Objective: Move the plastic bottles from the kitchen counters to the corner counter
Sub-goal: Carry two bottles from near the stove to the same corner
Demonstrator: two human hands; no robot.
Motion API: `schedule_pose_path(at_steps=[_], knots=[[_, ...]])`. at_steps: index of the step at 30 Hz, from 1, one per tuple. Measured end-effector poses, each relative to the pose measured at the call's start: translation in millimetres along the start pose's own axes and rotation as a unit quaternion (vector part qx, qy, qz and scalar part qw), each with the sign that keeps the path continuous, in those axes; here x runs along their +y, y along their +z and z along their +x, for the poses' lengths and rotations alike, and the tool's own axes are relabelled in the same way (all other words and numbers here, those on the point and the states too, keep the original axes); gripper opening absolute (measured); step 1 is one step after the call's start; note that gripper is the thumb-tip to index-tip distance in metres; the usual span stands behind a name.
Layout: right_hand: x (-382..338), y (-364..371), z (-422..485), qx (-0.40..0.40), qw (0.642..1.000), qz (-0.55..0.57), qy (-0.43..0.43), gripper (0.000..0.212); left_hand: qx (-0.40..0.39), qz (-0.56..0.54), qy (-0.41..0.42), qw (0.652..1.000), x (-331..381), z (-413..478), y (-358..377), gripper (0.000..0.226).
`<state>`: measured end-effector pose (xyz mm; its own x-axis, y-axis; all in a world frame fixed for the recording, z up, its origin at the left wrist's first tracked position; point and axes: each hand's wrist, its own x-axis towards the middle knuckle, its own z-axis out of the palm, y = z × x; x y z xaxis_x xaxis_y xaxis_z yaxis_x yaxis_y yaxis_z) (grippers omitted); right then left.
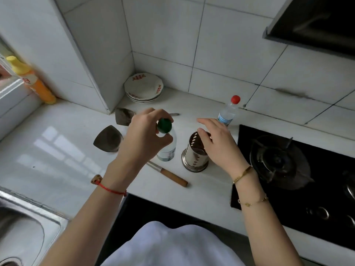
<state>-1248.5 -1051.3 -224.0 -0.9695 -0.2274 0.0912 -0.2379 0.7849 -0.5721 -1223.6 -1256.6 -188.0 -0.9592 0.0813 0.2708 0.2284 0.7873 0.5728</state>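
Note:
A clear plastic bottle with a green cap [166, 148] stands upright on the white counter [57, 146]. My left hand [143, 135] grips it around the neck, just under the cap. A second clear bottle with a red cap [228, 112] stands by the tiled back wall, left of the stove. My right hand [217, 143] hovers with fingers spread over a perforated metal utensil holder [195, 160], in front of the red-capped bottle and holding nothing. An orange bottle with a yellow cap [32, 81] leans at the far left by the window sill.
Stacked plates [143, 87] sit in the corner by the tiled pillar. Two metal spatula blades [109, 139] and a wooden-handled tool [172, 177] lie on the counter. A black gas stove [288, 166] is at right, a steel sink [25, 227] at bottom left, a range hood [315, 22] above.

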Motion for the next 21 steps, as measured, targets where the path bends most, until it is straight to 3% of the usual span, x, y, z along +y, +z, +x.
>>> schedule_pose_path(at_steps=[13,21], knots=[[118.8,-54.5,84.4,0.045,0.994,-0.088,0.051,0.036,0.009,0.01,0.034,0.999,74.8,54.1,35.4,0.034],[159.3,-52.0,137.4,-0.004,0.989,-0.123,0.088,0.039,0.031,0.012,0.026,0.999,95.9,81.6,42.6,0.037]])
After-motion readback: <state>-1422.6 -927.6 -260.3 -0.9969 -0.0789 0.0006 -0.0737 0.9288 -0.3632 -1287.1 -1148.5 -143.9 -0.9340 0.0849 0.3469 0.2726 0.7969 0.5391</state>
